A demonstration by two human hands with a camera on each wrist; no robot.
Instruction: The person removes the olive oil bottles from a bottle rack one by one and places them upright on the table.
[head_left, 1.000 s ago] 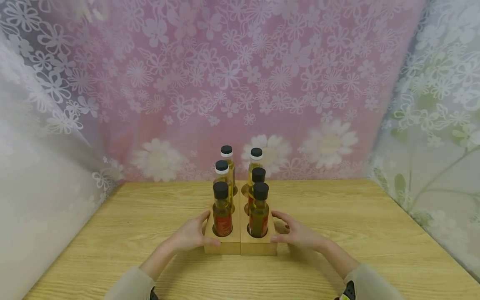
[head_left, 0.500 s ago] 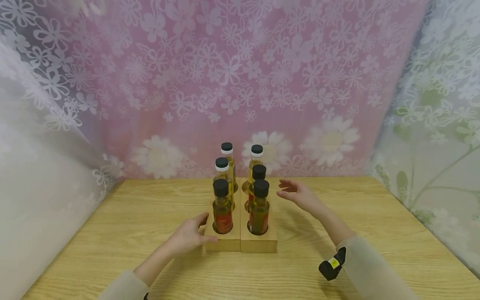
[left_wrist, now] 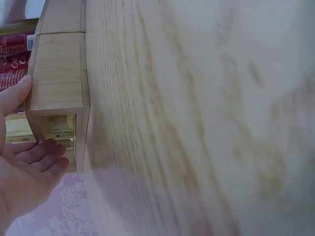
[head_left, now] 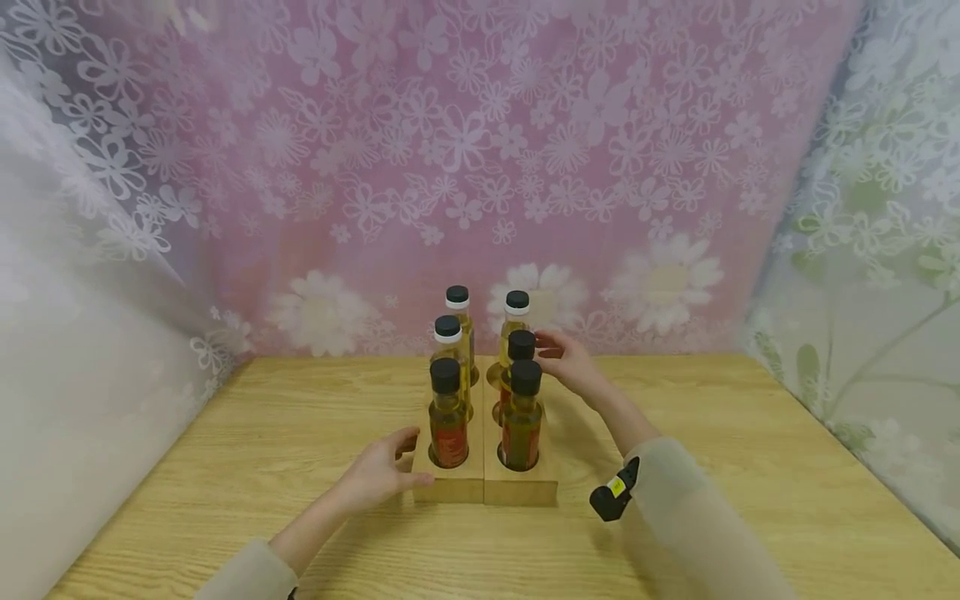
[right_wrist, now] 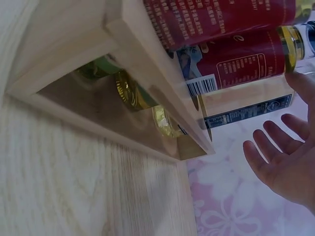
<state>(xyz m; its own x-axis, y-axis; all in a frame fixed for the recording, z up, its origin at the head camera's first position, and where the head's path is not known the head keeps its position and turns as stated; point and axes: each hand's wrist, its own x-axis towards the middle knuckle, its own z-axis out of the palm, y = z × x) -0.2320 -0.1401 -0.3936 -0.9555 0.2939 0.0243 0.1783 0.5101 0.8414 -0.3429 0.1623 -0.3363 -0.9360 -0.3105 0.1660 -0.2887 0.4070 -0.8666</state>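
Note:
Two wooden bottle racks stand side by side, a left rack (head_left: 448, 490) and a right rack (head_left: 521, 492), each with three upright oil bottles in its holes. My left hand (head_left: 381, 472) holds the left rack at its near outer corner; in the left wrist view the thumb (left_wrist: 18, 93) lies on the edge and the fingers reach its open side. Beside the right rack, my right hand (head_left: 573, 367) is nearest the middle black-capped bottle (head_left: 521, 345) and the back white-collared bottle (head_left: 517, 312). Its fingers (right_wrist: 268, 147) are spread; whether the thumb touches a bottle I cannot tell.
The racks stand on a wood-grain table (head_left: 315, 400). A pink flowered curtain (head_left: 375, 167) hangs behind, with pale flowered cloth (head_left: 870, 250) at the right side. The front bottles, a left one (head_left: 448, 433) and a right one (head_left: 521, 433), partly cover those behind.
My right hand has let go of the right rack's near corner, moved back along its side, and come in beside the rear bottles. The left hand stays at the left rack.

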